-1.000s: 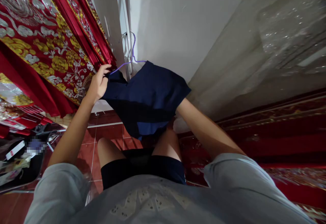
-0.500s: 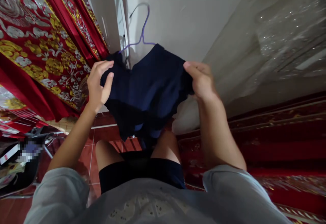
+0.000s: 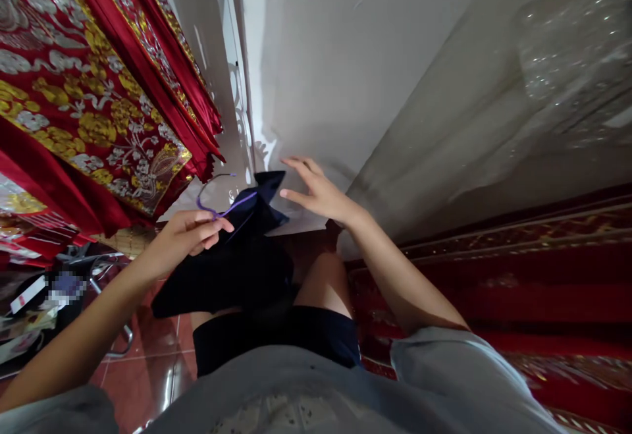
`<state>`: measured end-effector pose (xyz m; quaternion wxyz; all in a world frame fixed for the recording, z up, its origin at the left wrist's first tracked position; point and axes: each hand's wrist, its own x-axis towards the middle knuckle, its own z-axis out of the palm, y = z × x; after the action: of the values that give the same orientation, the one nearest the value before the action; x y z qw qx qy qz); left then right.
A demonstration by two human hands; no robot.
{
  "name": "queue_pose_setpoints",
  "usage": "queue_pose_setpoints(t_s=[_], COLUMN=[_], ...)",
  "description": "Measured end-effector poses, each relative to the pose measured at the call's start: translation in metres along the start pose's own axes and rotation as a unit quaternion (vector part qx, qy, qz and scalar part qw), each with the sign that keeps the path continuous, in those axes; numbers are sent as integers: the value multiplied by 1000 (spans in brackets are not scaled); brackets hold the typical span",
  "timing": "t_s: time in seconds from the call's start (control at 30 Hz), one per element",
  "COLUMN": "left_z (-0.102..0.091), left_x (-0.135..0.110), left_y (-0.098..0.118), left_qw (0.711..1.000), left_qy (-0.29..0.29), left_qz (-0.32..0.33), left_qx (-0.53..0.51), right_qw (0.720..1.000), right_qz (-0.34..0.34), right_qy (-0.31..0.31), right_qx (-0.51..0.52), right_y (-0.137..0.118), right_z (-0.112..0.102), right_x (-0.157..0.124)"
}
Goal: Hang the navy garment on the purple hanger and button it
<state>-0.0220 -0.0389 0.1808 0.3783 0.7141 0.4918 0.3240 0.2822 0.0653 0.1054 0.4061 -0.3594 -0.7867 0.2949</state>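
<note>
My left hand (image 3: 195, 233) pinches the purple hanger (image 3: 237, 204) near the base of its hook. A dark navy garment (image 3: 232, 272) is on that hanger, drooping in folds in front of my thighs. One upper part of the cloth sticks up to the right of the hanger. My right hand (image 3: 318, 191) is off the garment, with its fingers and thumb apart just right of the raised cloth. Dark folds hide most of the garment's shape.
Red cloth with gold and silver embroidery (image 3: 113, 111) hangs at left. A pale wall (image 3: 336, 58) is ahead, with clear plastic sheeting (image 3: 474, 111) at right. More red fabric (image 3: 494, 282) lies lower right. A dark chair (image 3: 59, 328) with items stands lower left.
The garment and hanger have come down and left, turned edge-on. My left hand has moved from the cloth to the hanger. My right hand has let go of the garment's side.
</note>
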Motion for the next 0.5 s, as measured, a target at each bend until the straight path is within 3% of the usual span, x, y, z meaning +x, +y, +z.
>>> queue_pose_setpoints(t_s=[0.1, 0.17, 0.23, 0.3, 0.37, 0.43, 0.5], left_z=[-21, -34, -41, -40, -32, -18, 1], left_x=[5, 20, 37, 51, 58, 61, 63], left_y=[-3, -6, -9, -11, -13, -18, -25], left_qw=[997, 989, 963, 913, 857, 843, 879], left_qy=[19, 106, 219, 329, 400, 391, 299], left_qz=[16, 63, 126, 195, 256, 281, 266], left_qx=[66, 82, 95, 139, 200, 238, 259], right_qw=[988, 972, 958, 945, 934, 925, 913], right_qz=[56, 101, 115, 88, 59, 47, 39], right_qy=[-91, -74, 31, 155, 261, 332, 373], right_qx=[108, 198, 261, 274, 237, 180, 161], right_y=[23, 27, 28, 31, 38, 47, 55], right_z=[6, 9, 6, -3, -17, -31, -39], right_x=[4, 11, 29, 57, 87, 107, 111])
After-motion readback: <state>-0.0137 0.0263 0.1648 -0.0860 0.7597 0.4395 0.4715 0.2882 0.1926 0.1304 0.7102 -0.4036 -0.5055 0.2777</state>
